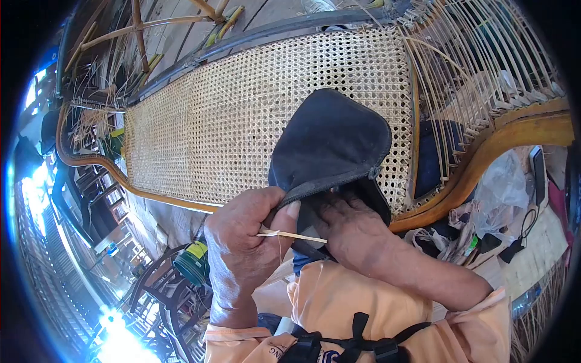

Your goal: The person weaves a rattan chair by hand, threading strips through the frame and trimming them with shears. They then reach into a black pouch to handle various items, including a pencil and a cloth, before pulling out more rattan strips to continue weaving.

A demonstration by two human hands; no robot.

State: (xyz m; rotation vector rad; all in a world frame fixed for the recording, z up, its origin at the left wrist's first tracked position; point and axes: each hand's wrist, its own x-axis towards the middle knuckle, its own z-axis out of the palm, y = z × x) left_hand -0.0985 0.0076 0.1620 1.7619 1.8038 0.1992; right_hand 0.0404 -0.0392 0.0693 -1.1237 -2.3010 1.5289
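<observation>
My left hand pinches the zippered edge of a black pouch between thumb and fingers. A short pale cane strip sticks out from the same hand, across its thumb. My right hand reaches into the mouth of the pouch. Its fingertips are hidden inside, so whether they grip anything does not show. Beneath the pouch lies a woven cane panel with small open holes, set in a curved wooden frame.
At the right, loose cane strands are strung across the frame. A clear plastic bag and a phone-like object lie beyond its edge. Left of my arm stand a green container and dark wooden chair parts.
</observation>
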